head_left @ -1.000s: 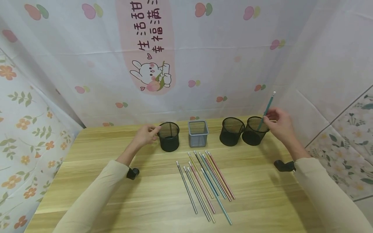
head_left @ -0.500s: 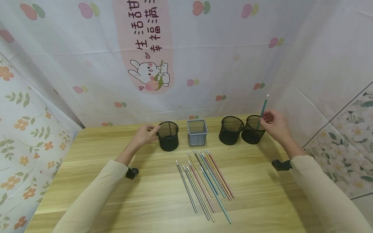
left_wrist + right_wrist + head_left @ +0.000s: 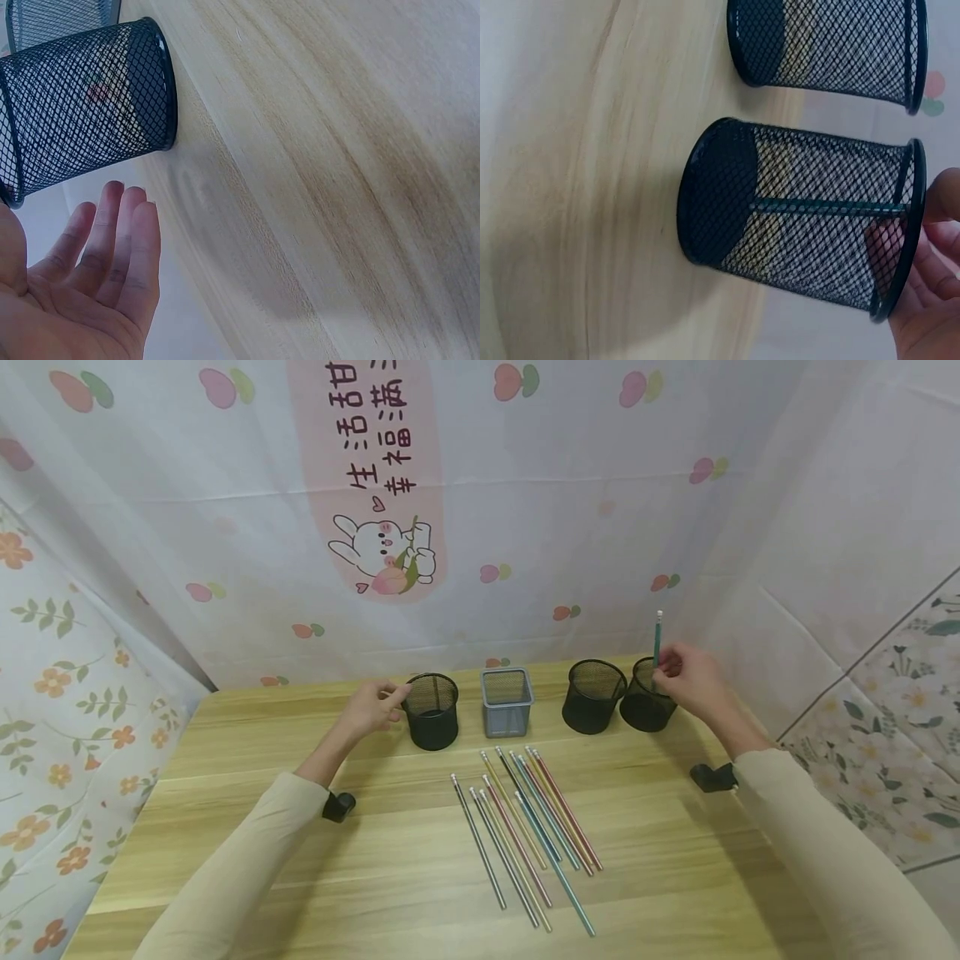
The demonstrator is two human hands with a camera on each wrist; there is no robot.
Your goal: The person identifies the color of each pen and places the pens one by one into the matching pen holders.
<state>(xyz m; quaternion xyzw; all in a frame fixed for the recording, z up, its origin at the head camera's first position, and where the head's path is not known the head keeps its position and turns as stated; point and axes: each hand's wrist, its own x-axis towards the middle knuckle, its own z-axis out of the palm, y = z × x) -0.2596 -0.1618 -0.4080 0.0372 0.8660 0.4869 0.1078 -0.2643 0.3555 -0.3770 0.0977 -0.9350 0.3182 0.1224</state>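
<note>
My right hand point(image 3: 696, 683) pinches a teal pencil point(image 3: 657, 639), which stands nearly upright with its white eraser end on top. Its lower part reaches into the rightmost black mesh pen cup point(image 3: 647, 710). In the right wrist view, fingers point(image 3: 934, 274) sit at that cup's rim. On the other side, my left hand point(image 3: 371, 708) is beside the leftmost black mesh cup point(image 3: 432, 728), thumb at its rim. The left wrist view shows the fingers point(image 3: 142, 255) of that hand loosely extended beside the mesh wall, not wrapped around it.
Between these cups stand a grey square mesh holder point(image 3: 506, 714) and another round black cup point(image 3: 588, 714), close beside the rightmost one. Several pencils, among them a red pencil point(image 3: 570, 810), lie on the wooden table point(image 3: 375, 877) in front. A printed curtain point(image 3: 570, 510) hangs behind.
My right hand has moved left with the teal pencil, which has gone from leaning right to nearly upright. The left hand has stayed beside its cup.
</note>
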